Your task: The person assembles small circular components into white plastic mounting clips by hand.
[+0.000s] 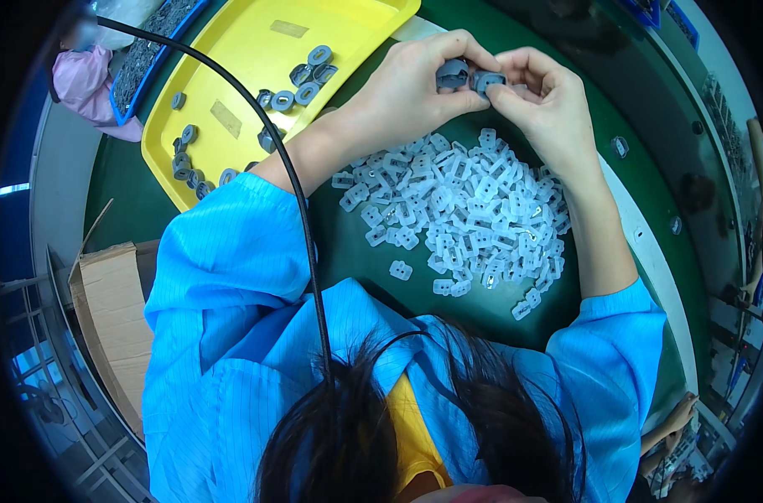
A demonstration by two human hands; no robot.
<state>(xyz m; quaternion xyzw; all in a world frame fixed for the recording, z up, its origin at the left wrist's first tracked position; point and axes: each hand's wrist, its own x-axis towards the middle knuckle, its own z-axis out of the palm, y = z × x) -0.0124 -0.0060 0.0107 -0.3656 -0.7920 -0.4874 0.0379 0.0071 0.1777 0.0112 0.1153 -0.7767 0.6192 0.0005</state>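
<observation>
Close together above the far side of a pile of small translucent white plastic pieces (474, 201), my two hands are both closed. My left hand (411, 88) grips a dark grey rounded plastic part (453, 74) between thumb and fingers. In the fingertips of my right hand (545, 105) is another small grey plastic part (487, 81), right beside the first. Whether the two parts touch is hard to make out. Left of my left hand lies a yellow tray (230, 54) with several similar grey parts (282, 101) in it.
A black cable (293, 172) hangs across the view past my left forearm. Beside my left elbow stands a cardboard box (117, 323). At the far left are a person in pink (84, 88) and a blue-rimmed bin (118, 96). Another person's hand (679, 415) shows at lower right.
</observation>
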